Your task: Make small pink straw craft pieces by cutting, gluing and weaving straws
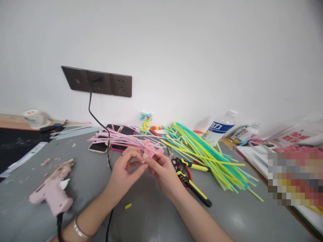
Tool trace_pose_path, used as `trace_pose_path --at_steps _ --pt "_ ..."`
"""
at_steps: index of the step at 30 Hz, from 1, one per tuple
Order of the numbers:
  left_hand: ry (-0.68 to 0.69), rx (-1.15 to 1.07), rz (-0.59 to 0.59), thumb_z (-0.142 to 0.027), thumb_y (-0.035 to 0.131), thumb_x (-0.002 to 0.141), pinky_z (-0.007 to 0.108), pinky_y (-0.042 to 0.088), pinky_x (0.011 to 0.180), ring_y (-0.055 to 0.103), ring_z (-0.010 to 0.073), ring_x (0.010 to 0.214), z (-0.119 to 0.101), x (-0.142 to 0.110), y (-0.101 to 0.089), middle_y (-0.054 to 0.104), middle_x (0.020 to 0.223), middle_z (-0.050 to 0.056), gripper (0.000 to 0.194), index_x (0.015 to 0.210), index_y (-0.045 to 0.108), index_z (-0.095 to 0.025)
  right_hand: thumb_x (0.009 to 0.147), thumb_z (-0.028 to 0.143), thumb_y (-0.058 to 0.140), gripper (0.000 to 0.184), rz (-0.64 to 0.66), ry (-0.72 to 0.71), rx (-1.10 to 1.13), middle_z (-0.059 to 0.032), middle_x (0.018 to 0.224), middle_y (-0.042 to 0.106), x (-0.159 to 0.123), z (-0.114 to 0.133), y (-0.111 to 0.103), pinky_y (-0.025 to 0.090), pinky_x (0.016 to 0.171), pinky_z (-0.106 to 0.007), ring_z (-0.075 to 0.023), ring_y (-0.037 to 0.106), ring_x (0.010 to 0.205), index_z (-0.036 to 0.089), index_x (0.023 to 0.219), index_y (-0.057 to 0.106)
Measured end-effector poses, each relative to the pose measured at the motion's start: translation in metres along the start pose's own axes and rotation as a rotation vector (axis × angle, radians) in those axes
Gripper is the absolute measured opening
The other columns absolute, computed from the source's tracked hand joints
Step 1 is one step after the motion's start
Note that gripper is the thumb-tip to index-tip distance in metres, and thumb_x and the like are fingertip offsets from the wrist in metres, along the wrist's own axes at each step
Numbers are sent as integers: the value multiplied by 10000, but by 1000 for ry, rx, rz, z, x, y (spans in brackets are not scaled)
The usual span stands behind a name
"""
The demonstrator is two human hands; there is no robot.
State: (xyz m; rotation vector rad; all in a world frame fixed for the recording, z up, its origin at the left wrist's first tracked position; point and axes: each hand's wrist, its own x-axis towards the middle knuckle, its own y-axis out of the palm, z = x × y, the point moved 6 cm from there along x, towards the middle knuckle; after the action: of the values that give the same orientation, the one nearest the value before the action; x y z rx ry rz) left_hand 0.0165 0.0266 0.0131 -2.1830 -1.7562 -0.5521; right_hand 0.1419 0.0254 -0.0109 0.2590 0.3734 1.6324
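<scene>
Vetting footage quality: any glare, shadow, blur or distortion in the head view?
Head view: soft glare on the grey tabletop, lower right; faint shadow on the white wall beside the white-capped plastic bottle; right edge smeared, partly pixelated; dark rectangular socket panel skewed, likely wide-angle lens.

Glue gun [54,193] left, pliers [193,179] right, bottle [219,126] behind pliers

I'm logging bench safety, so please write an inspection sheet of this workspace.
Surface: gray table, yellow scrap between the forearms
Job's things: pink fuzzy piece; glue gun left, pliers right
Clutter: pink stems across phones, green and yellow stems, bottles
Hands: left hand and right hand both pinch the pink piece
Cables: black cord plugged in, passing behind left forearm; gun's cable leaves view; link unclear
Surroundings: white wall, sockets
</scene>
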Motion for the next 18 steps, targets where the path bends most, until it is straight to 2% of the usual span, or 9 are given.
trace_pose_path --at_steps 7,12,15,18 --pt "-327 -166 -67 -313 693 848 233 557 709 638 123 739 14 2 -4 651 825 2 151 871 633 -176 751 393 776 249 25 -151 -228 29 639 532 4 13 -9 374 579 -232 -101 456 603 169 782 673" --pt "-384 -150 -67 -360 706 837 218 555 658 630 114 686 20 2 -6 683 820 8 199 908 693 -174 725 457 774 318 -18 -80 -298 8 652 598 4 12 -13 387 512 -223 -93 473 543 158 786 686" --pt "-411 -170 -61 -349 742 800 231 564 652 648 145 766 24 0 -5 697 897 29 210 913 698 -178 673 462 808 352 -23 -25 -266 10 618 616 4 10 -13 427 476 -227 -98 505 496 156 796 687" --pt "-421 -181 -51 -323 769 766 231 559 643 648 159 800 26 0 -4 697 891 30 216 910 697 -180 609 427 859 367 -33 -10 -222 8 622 639 4 10 -13 469 479 -232 -106 546 502 153 785 692"
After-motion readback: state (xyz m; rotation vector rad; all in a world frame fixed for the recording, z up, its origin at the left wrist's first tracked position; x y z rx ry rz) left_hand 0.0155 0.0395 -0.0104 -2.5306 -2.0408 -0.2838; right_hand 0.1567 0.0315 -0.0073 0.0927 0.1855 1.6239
